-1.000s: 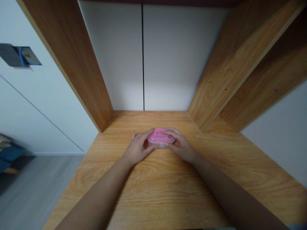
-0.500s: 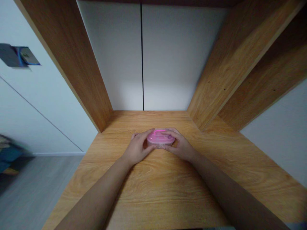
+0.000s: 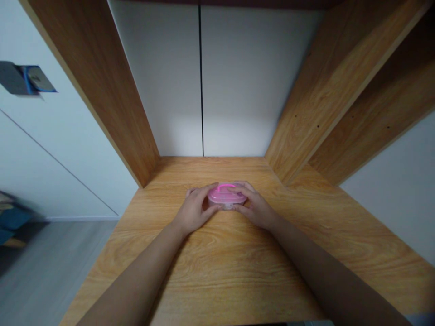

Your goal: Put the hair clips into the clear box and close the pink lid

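A small oval plastic box (image 3: 224,195) with a pink lid, a brighter pink handle on top and a clear base rests on the wooden desk. From the left side, my left hand (image 3: 195,209) grips it, thumb at the front and fingers toward the back. My right hand (image 3: 256,207) holds the opposite end, its thumb low at the front and a finger lying over the lid. The lid appears to sit on the base. What is inside cannot be made out.
The wooden desk (image 3: 217,271) runs back to a white panel (image 3: 234,90) with a dark vertical seam. Wooden uprights stand at left (image 3: 91,68) and right (image 3: 326,99). Grey floor (image 3: 74,262) shows beyond the left edge, with a blurred blue object (image 3: 15,224).
The right thumb has shifted slightly to the right along the box's front, showing more of the clear base. Otherwise both hands and the box stay in place.
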Demonstrator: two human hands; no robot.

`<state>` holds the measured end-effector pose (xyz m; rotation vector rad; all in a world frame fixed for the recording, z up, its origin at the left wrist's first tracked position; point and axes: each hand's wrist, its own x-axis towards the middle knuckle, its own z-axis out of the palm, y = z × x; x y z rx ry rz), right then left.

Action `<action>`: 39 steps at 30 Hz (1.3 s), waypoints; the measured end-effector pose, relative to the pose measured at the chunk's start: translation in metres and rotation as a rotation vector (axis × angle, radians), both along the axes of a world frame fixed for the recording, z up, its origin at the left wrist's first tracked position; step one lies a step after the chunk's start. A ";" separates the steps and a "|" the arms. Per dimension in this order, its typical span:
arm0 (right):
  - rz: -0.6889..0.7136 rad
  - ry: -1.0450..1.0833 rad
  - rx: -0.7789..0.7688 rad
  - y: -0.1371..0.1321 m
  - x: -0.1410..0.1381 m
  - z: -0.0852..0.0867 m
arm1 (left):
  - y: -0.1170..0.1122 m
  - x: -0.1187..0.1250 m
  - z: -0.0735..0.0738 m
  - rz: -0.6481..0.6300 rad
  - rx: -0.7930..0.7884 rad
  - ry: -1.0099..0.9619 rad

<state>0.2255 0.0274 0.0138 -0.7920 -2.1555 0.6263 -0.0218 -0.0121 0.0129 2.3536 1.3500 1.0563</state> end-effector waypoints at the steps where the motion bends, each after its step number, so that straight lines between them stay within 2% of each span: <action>1: -0.003 0.004 -0.007 0.000 0.000 0.000 | 0.000 0.000 0.000 0.003 0.000 -0.002; 9: -0.020 0.009 -0.018 0.000 -0.002 -0.001 | 0.000 -0.001 -0.001 0.005 -0.005 0.010; 17: 0.013 -0.004 -0.011 -0.005 -0.001 0.006 | 0.000 0.000 -0.001 -0.004 0.004 0.004; 26: -0.028 0.022 -0.009 -0.001 -0.004 -0.003 | -0.004 0.007 0.008 0.053 -0.002 0.015; 39: -0.035 0.000 -0.002 0.001 -0.004 -0.004 | -0.005 0.010 0.005 0.080 -0.022 -0.006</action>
